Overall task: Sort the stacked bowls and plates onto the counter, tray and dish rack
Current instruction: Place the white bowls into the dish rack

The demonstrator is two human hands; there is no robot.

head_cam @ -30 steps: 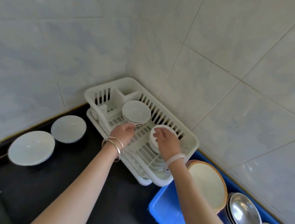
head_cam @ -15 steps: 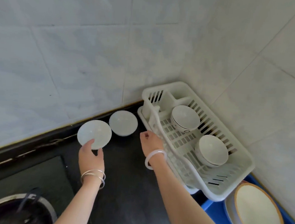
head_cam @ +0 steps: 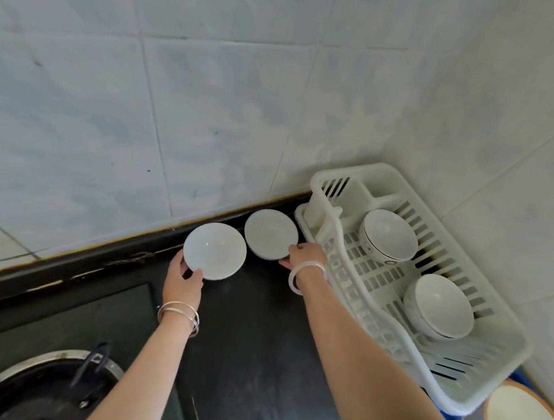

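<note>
Left hand (head_cam: 182, 282) pinches the round white plate's (head_cam: 214, 250) seven-o'clock rim, right hand (head_cam: 305, 255) the smaller white plate's (head_cam: 270, 234) four-o'clock rim, both plates hemmed between the tiled wall (head_cam: 178, 102) and the white plastic dish rack (head_cam: 427, 384).

1. A single head-worn view is given, aimed forward and steeply down into a tiled wall corner.
2. The black counter (head_cam: 252, 334) is seen close, with both forearms entering from the bottom edge.
3. The dish rack (head_cam: 473, 396) is framed at right and a sink rim (head_cam: 41, 360) at lower left.
4. Wide-angle bending is seen in the tile lines.
</note>
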